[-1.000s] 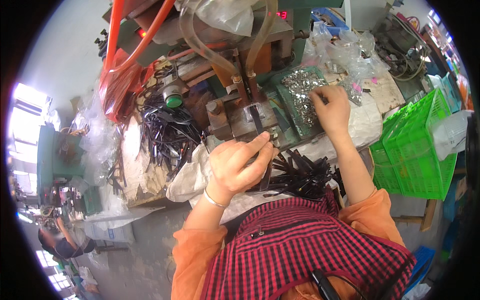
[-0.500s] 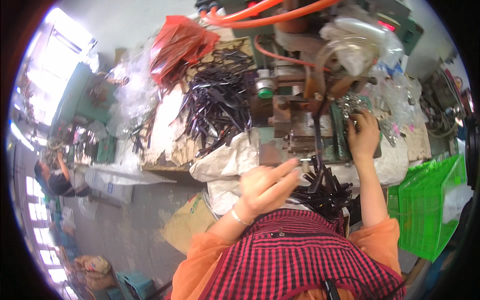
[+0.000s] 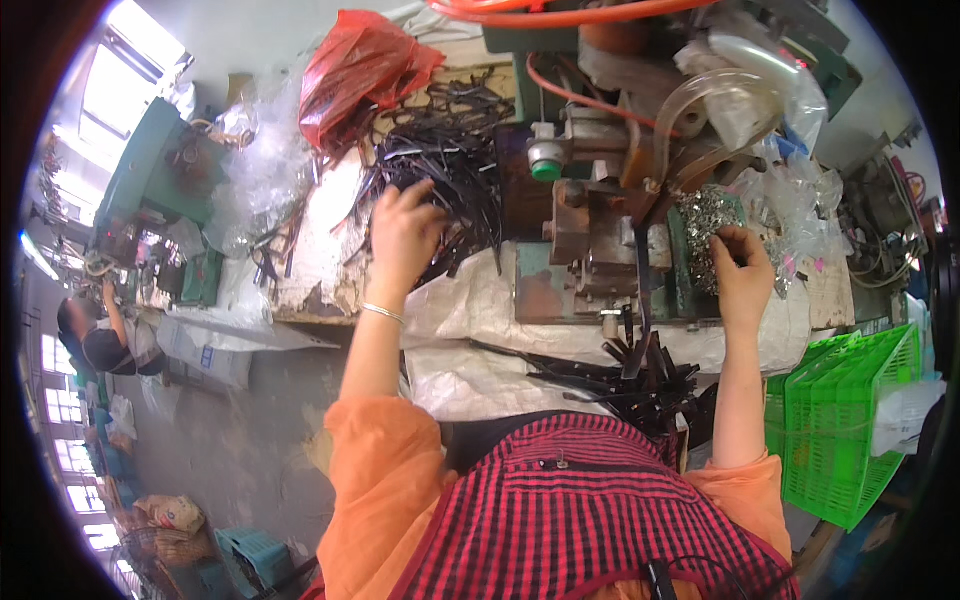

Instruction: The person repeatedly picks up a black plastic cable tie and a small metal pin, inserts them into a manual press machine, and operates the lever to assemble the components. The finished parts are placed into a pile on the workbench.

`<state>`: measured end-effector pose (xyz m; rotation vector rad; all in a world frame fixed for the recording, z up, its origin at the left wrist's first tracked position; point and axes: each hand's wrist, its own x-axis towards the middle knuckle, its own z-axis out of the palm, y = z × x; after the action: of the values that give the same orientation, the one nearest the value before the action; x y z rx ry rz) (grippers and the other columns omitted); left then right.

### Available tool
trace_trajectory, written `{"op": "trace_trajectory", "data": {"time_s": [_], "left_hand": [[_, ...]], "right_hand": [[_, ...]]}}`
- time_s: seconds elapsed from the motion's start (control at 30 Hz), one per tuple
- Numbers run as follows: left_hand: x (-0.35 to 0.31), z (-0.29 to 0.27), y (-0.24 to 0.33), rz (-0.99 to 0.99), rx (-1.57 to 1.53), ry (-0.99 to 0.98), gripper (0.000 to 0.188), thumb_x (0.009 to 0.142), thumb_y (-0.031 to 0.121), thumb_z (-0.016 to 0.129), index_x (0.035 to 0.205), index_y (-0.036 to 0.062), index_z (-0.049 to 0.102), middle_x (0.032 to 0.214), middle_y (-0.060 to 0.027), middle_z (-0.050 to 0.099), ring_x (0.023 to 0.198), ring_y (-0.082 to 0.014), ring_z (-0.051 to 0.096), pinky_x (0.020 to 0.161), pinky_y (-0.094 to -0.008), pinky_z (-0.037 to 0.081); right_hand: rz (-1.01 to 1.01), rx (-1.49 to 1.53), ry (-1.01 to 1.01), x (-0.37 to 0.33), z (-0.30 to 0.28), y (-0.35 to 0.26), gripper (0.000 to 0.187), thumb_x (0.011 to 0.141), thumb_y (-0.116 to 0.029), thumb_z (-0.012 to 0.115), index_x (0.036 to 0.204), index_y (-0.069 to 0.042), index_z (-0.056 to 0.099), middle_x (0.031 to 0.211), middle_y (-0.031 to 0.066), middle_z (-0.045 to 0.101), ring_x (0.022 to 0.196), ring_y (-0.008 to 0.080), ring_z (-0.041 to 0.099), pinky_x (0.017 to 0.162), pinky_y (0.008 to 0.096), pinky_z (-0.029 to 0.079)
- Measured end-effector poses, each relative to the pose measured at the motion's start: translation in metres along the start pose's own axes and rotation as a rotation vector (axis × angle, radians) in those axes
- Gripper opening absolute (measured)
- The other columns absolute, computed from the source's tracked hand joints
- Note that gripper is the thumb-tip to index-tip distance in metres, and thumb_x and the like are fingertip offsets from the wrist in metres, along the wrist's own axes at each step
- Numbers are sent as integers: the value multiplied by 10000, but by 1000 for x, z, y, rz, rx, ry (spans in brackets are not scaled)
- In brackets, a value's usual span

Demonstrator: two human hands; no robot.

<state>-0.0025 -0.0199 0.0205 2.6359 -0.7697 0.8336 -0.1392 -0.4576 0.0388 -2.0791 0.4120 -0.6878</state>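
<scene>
My left hand (image 3: 404,238) reaches over a heap of long black strips (image 3: 450,170) on the worktable, its fingers apart and slightly blurred. No strip shows in its grasp. My right hand (image 3: 742,278) is at the near right side of a pile of small shiny metal pieces (image 3: 708,222). Its thumb and fingertips are pinched together; whatever they hold is too small to make out. Between my hands stands a metal machine (image 3: 600,225) with a dark upright bar. More black strips (image 3: 650,385) lie bunched below it, near my apron.
A red plastic bag (image 3: 355,75) lies behind the heap. White sacking (image 3: 460,380) drapes the table's front edge. Clear plastic bags lie on both sides. A green crate (image 3: 850,425) stands at the right. Orange hoses cross above the machine. Another person (image 3: 110,335) works far left.
My left hand has moved from in front of the machine, forward and left, to the strip heap. My right hand has drawn back slightly from the metal pieces, fingertips now pinched.
</scene>
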Motion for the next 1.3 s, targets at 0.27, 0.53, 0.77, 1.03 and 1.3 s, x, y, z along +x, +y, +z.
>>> {"op": "trace_trajectory", "data": {"time_s": [0.27, 0.53, 0.77, 1.03, 1.3], "left_hand": [[24, -34, -21, -333, -57, -160, 128, 811, 137, 795, 928, 85, 793, 762, -40, 700, 700, -201, 645, 650, -351, 515], [10, -49, 41, -805, -1238, -7, 204, 1033, 84, 602, 1190, -25, 675, 1019, -121, 773, 759, -95, 662, 642, -226, 509], [1, -28, 93, -988, -1163, 58, 345, 1058, 312, 618, 925, 13, 727, 691, -2, 647, 565, -63, 529, 491, -214, 367], [75, -103, 166, -126, -1279, 366, 88, 948, -68, 671, 1032, -54, 648, 911, -138, 723, 795, -168, 700, 667, -250, 565], [69, -81, 179, 327, -846, 212, 111, 826, -95, 706, 893, -9, 691, 897, -176, 747, 831, -287, 748, 721, -377, 621]], "right_hand": [[24, 135, 62, 2, 1, 23, 193, 953, -52, 675, 1133, 8, 708, 1021, 72, 742, 936, 129, 676, 865, 270, 517], [-88, 252, -72, -28, -18, -56, 147, 921, -7, 694, 1059, 9, 743, 1022, 81, 757, 969, 149, 692, 894, 281, 520], [-100, 565, -21, -29, 55, -98, 341, 895, 27, 696, 1225, 38, 610, 1066, 106, 716, 976, 152, 697, 878, 282, 527], [87, 902, -179, -29, 54, -118, 469, 911, 51, 661, 1355, 23, 514, 1130, 114, 704, 1000, 124, 672, 906, 261, 517], [-323, 227, -113, -31, 10, -100, 351, 886, -31, 689, 1235, -40, 652, 1195, 174, 688, 1200, 314, 638, 988, 405, 500]]}}
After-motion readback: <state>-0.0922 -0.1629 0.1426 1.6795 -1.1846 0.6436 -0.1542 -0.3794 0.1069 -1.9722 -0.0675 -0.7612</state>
